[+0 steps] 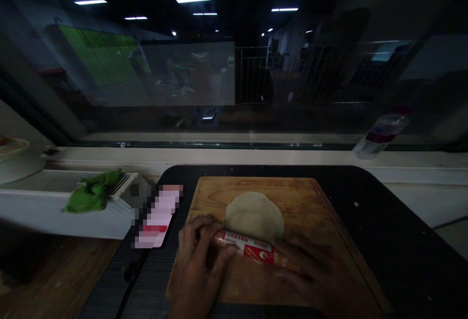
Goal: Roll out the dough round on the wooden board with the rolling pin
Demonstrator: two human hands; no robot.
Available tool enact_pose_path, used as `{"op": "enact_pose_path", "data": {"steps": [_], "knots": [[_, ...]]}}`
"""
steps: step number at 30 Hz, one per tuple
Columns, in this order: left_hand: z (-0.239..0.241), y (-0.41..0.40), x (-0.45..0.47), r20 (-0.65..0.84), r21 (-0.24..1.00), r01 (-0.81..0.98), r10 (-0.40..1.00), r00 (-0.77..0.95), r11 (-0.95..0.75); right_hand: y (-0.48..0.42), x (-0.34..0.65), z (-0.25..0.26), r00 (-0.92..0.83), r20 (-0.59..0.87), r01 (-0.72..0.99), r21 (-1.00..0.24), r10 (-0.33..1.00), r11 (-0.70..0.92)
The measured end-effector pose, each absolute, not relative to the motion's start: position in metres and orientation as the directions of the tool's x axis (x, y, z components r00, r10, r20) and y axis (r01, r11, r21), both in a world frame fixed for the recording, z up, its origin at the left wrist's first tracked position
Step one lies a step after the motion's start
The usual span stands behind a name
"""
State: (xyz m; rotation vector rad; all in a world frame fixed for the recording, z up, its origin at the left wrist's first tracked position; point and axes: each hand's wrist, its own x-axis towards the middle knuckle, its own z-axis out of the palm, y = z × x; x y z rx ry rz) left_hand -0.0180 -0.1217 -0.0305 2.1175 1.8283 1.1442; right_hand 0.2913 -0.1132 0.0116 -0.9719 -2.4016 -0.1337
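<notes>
Gripping a glossy cylindrical sausage (pixel 248 248), both hands rest beside flat round dough (pixel 254 214).

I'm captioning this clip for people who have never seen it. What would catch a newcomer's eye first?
Both hands, the left hand and the right hand, grip a red-wrapped sausage at the near edge of a pale dough round. Both lie on a wooden cutting board in the middle. A green cloth lies on the white unit at left.
</notes>
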Motion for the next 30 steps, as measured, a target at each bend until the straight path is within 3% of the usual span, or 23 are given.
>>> {"op": "enact_pose_path", "data": {"steps": [3,9,17,30], "knots": [[-0.025,-0.121,-0.01,0.502,0.565,0.794,0.857,-0.115,-0.225,-0.12,0.309,0.004,-0.594,0.483,0.686,-0.115,0.644,0.719],[-0.025,-0.118,-0.005,0.492,0.569,0.801,0.857,-0.151,-0.186,-0.136,0.332,-0.009,-0.355,0.546,0.798,-0.247,0.759,0.55],[-0.024,-0.118,-0.006,0.496,0.544,0.809,0.863,-0.096,-0.223,-0.149,0.335,-0.005,-0.388,0.491,0.796,-0.249,0.78,0.552],[-0.016,-0.117,-0.003,0.502,0.539,0.8,0.863,-0.054,-0.263,-0.156,0.363,-0.017,-0.268,0.436,0.813,-0.377,0.859,0.445]]}}
